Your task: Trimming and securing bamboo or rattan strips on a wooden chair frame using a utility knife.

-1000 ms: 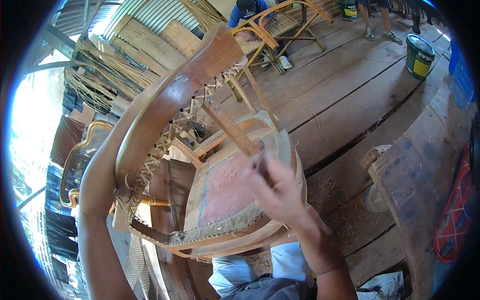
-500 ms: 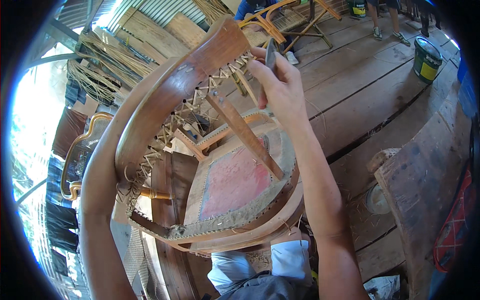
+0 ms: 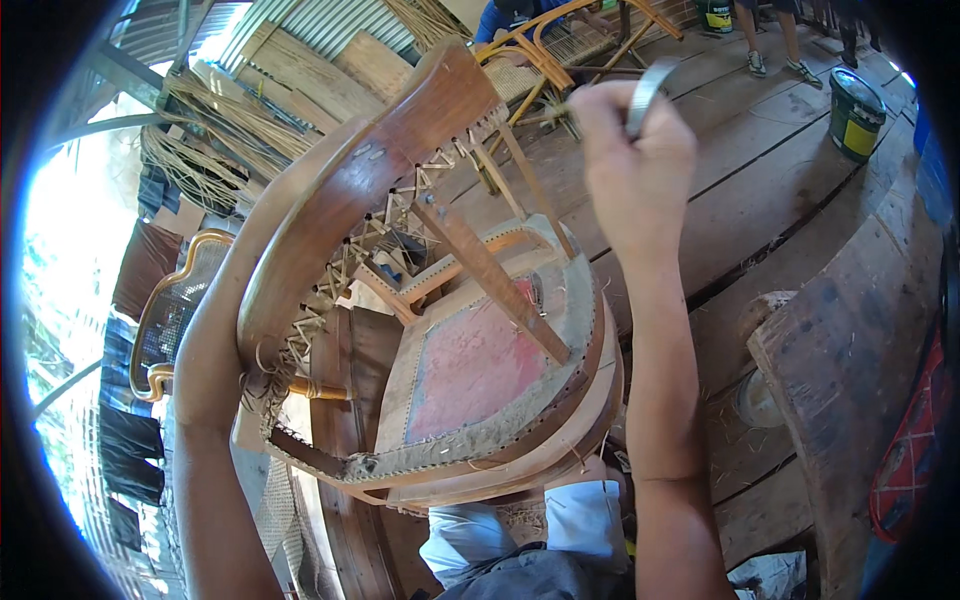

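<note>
A wooden chair frame (image 3: 400, 150) stands before me, its curved back rail laced along the inner edge with pale cane strands (image 3: 378, 222). My left forearm (image 3: 205, 400) reaches up behind this rail, which hides my left hand. My right hand (image 3: 645, 165) is raised to the right of the rail, apart from it and blurred by motion. Its fingers are closed round a flat metal blade (image 3: 650, 95) that sticks up out of the fist. Below lies the seat, with a worn red panel (image 3: 475, 375) and a stitched rim; a wooden strut (image 3: 495, 280) slants above it.
Bundles of cane (image 3: 190, 165) and boards (image 3: 300, 75) lean at the far left beside a cane-backed chair (image 3: 160, 325). Another person (image 3: 505, 20) sits behind a rattan chair (image 3: 570, 45). A dark bucket (image 3: 855, 115) and a heavy wooden slab (image 3: 860, 340) are at the right.
My right hand has moved right, away from the rail's end, with the blade in it. A slim strut that the hand covered now shows. The chair appears slightly shifted in view.
</note>
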### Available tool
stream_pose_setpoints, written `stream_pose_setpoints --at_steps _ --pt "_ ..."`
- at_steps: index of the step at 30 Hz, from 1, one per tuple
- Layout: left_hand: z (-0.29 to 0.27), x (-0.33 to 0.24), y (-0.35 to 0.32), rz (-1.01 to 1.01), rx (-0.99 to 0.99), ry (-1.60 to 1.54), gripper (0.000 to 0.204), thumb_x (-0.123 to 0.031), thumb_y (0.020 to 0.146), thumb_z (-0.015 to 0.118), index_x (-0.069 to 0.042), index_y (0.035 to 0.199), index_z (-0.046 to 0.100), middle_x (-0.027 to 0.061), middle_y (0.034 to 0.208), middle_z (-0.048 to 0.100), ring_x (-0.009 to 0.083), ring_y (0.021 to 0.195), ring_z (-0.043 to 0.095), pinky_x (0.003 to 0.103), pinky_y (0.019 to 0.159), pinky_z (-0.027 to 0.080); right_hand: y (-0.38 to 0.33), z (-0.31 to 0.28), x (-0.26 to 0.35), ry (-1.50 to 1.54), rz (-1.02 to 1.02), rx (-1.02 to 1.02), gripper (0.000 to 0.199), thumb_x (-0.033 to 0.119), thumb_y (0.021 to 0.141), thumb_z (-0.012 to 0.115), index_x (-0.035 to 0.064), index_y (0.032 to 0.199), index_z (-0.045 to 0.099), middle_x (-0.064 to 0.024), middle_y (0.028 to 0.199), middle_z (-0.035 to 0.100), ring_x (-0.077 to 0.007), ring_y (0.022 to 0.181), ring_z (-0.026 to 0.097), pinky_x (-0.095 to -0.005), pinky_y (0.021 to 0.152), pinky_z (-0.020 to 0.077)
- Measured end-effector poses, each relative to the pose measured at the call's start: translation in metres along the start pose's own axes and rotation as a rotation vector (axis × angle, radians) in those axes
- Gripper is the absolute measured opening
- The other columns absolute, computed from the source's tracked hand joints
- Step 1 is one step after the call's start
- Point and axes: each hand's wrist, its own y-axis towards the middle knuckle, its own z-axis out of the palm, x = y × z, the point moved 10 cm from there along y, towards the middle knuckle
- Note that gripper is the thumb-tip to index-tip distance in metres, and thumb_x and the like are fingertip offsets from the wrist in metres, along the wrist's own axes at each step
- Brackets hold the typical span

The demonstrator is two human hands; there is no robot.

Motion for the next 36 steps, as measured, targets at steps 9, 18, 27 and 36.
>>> stream_pose_setpoints --at_steps 9,18,27,36 --pt "0.008 0.056 -0.121 0.061 0.064 -0.003 0.034 -0.032 0.095 0.063 -0.006 0.117 0.065 0.0005 0.089 0.068 0.0093 0.072 0.062 0.025 0.06 0.049 -0.034 0.056 -0.015 0.16 0.213 0.314 0.024 0.013 0.089 0.072 0.001 0.109 0.072 -0.0004 0.083 0.066 -0.0045 0.068 0.055 -0.0224 0.06 0.0453" --pt "-0.017 0.008 -0.013 0.087 0.065 0.023 0.033 -0.032 0.095 0.062 -0.006 0.115 0.066 0.0005 0.088 0.068 0.0096 0.069 0.062 0.025 0.058 0.049 -0.03 0.052 -0.014 0.13 0.163 0.138 0.015 0.012 0.088 0.072 0.0 0.098 0.072 -0.006 0.078 0.067 -0.0098 0.065 0.058 -0.0282 0.062 0.0483" --pt "-0.011 0.022 -0.014 0.106 0.214 -0.022 0.034 -0.032 0.094 0.064 -0.004 0.113 0.066 -0.002 0.085 0.066 0.0067 0.068 0.06 0.022 0.058 0.048 -0.042 0.079 -0.004 0.298 0.09 0.318 0.014 0.011 0.093 0.069 0.0002 0.102 0.069 0.0012 0.087 0.068 -0.0042 0.073 0.056 -0.0222 0.064 0.0457" --pt "-0.004 0.025 -0.011 0.068 0.228 -0.296 0.039 -0.034 0.093 0.068 -0.003 0.116 0.065 -0.002 0.087 0.065 0.0041 0.072 0.057 0.02 0.06 0.046 -0.015 0.005 0.028 -0.07 -0.153 0.044 0.015 0.017 0.089 0.067 0.0028 0.089 0.065 -0.0131 0.09 0.065 -0.0269 0.079 0.066 -0.0363 0.072 0.0518"
